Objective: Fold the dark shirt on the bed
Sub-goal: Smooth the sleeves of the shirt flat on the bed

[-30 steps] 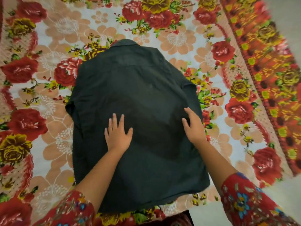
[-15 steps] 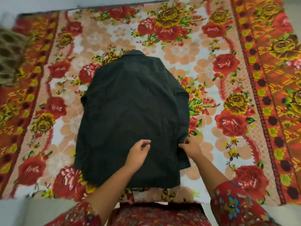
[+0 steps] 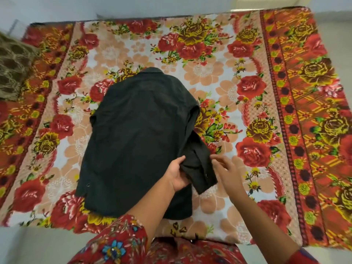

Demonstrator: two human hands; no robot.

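The dark shirt lies back-up on the floral bedsheet, collar pointing away from me. Its right sleeve is pulled out from the body and slants toward the near right. My left hand grips that sleeve's bunched cloth near the shirt's right edge, thumb on top. My right hand hovers just right of the sleeve with fingers spread and slightly bent, its fingertips at the cuff edge; whether they touch it I cannot tell.
A brown patterned cushion or cloth lies at the bed's far left corner. The bed's near edge runs below the shirt hem, with pale floor beyond. My red floral sleeves fill the bottom of the view.
The view has pulled back from the bed. The right sleeve, tucked at the shirt's edge before, now sticks out to the right. My left hand has gone from pressing flat to gripping the sleeve.
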